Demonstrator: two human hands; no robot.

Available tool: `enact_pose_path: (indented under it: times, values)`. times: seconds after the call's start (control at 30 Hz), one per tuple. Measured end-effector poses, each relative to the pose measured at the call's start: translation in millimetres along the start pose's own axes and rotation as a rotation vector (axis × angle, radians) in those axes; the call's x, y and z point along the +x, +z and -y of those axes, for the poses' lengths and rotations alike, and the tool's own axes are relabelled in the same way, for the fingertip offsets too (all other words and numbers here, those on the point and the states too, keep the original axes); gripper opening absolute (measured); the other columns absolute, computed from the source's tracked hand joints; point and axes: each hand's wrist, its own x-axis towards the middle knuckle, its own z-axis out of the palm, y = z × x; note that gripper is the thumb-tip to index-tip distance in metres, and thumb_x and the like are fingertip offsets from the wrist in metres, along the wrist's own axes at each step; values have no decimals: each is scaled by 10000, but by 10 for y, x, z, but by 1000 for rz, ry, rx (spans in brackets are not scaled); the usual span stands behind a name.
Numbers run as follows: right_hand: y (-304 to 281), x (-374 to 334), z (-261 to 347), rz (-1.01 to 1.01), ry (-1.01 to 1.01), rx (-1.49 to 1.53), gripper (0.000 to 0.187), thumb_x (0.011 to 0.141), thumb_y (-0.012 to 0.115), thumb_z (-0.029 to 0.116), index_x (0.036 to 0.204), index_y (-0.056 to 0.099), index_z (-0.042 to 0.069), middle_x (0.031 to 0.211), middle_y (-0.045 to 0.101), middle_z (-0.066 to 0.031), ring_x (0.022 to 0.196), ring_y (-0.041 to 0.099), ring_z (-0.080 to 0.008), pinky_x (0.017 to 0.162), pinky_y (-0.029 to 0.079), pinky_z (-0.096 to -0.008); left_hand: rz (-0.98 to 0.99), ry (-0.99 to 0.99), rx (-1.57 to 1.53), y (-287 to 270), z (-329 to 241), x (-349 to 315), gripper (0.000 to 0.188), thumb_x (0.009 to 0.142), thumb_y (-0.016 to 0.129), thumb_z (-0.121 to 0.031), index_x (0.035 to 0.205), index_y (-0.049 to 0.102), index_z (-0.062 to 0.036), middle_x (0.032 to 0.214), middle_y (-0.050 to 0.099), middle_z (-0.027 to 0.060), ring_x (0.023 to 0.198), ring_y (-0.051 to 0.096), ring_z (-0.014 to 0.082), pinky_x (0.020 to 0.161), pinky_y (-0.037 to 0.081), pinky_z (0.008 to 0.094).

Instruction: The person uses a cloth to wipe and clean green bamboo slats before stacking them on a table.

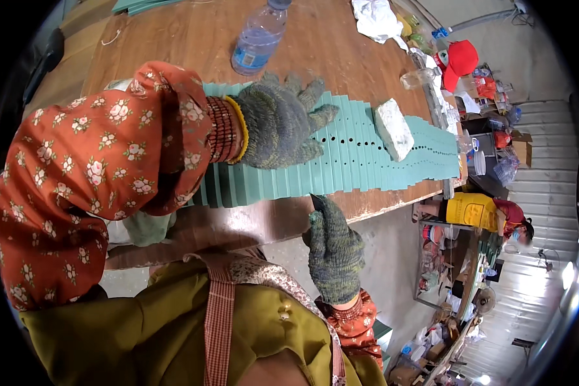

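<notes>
A long row of overlapping teal strips (289, 182) with small punched holes lies across the wooden table. My left hand (280, 122), in a grey knitted glove, rests palm down on the strips with its fingers spread. Below the near edge of the row is my right hand (336, 251), also gloved. Its fingers point up toward the strips, the longest tip close to their edge, and I see nothing held in it. A rough white block (394, 130) sits on top of the strips, right of my left hand.
A clear plastic bottle (260, 38) stands beyond my left hand on the wooden table (174, 45). White crumpled paper (376, 20) lies at the far edge. A red cap (460, 63) and clutter are to the right. Another person in a yellow apron (473, 211) is farther off.
</notes>
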Motion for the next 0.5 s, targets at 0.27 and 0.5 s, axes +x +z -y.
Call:
enact_pose_path:
  times: [0.27, 0.5]
  values:
    - [-17, -16, 32, 4, 124, -77, 305, 983, 503, 207, 1234, 581, 54, 639, 622, -117, 574, 640, -204, 563, 489, -335, -212, 61, -13, 186, -4, 130, 621, 934, 432, -467, 1421, 396, -83, 1465, 337, 219, 1223, 460, 384, 963, 372, 552]
    - [29, -9, 1, 49, 117, 60, 428, 883, 584, 85, 1304, 513, 115, 958, 693, -111, 568, 613, -322, 524, 479, -403, -186, 21, 18, 82, 14, 59, 620, 930, 438, -469, 1416, 402, -86, 1467, 335, 217, 1200, 472, 386, 940, 392, 546]
